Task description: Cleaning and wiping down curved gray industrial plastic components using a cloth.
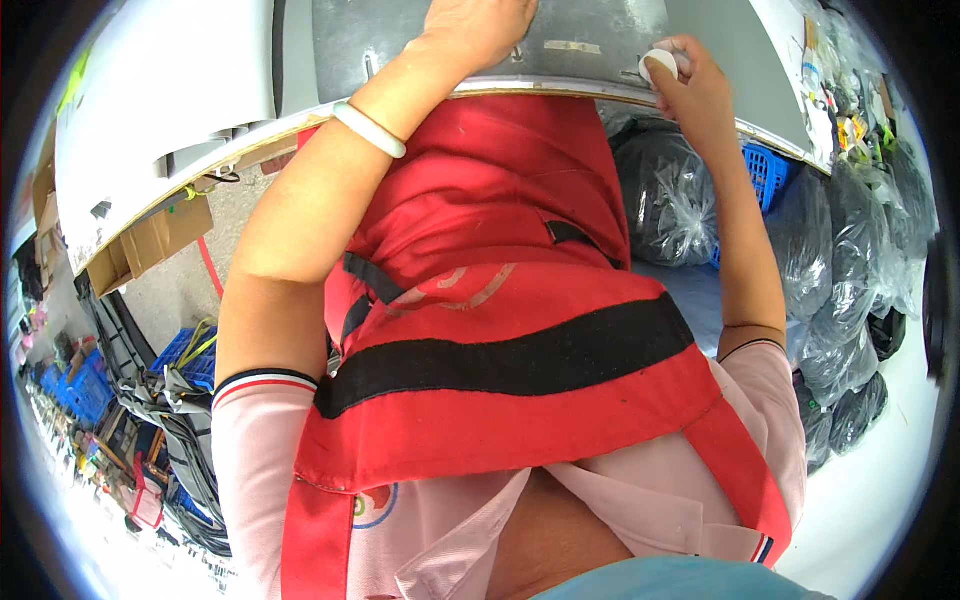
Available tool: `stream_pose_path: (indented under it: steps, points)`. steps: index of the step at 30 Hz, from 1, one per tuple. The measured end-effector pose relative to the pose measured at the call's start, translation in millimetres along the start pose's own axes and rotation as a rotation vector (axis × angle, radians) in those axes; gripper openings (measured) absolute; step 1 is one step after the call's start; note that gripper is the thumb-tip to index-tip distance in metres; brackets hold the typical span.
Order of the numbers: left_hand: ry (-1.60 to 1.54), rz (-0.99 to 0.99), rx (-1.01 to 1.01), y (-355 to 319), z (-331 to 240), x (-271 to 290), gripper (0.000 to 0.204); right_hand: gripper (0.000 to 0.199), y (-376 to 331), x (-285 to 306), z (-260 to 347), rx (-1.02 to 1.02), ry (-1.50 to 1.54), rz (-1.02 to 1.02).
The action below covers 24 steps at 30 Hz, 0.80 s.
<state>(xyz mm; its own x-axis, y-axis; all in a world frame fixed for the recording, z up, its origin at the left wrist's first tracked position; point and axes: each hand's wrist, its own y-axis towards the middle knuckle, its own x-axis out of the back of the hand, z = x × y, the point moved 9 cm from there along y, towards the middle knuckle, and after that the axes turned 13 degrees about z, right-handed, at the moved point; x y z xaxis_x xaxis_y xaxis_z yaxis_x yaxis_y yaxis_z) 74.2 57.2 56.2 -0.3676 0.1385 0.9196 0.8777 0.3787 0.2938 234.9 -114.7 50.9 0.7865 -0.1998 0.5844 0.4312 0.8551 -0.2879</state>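
A smooth, round white disc (660,56) is seen in the upper right of the frame, pinched between the thumb and fingers of the right hand (693,82). It is held over the front part of a dark grey panel (610,35), whose flat surface is scuffed, marked with pale streaks and crossed by a short beige strip (572,47). The left hand (480,30) is placed over the same panel at top centre, to the left of the disc and well apart from it; its fingers are cut off by the upper border, so whether it is open or closed cannot be told. A smooth pale bangle (370,130) is worn on the left wrist.

The panel is bounded below by the thin, layered edge of the worktable (560,86), bent into a curve by the lens. Between the hands, a stretch of panel is left uncovered. Below that edge, the red cloth apron (480,430) is seen at centre, and glossy plastic bags (665,190) are bunched beneath the right forearm.
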Motion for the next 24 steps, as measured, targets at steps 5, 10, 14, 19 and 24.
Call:
stream_pose_path:
  steps: [5, 10, 14, 19, 24]
  points:
    - [0.019, 0.153, 0.07, 4, 0, 4, 0.033, 0.025, 7, -1, 23, -0.083, -0.114, 0.279]
    - [0.01, -0.248, -0.106, -9, -8, 23, 0.029, 0.027, 70, 30, 22, 0.073, -0.052, 0.036]
    - [0.059, 0.121, 0.047, -1, 1, -13, 0.037, 0.029, 123, 48, 31, 0.182, -0.282, -0.071]
    - [0.057, 0.149, 0.069, -2, 1, -12, 0.039, 0.028, 153, 46, 62, 0.278, -0.418, -0.134]
    - [0.066, 0.183, 0.084, 0, 3, -14, 0.039, 0.021, 168, 31, 85, 0.412, -0.551, -0.112]
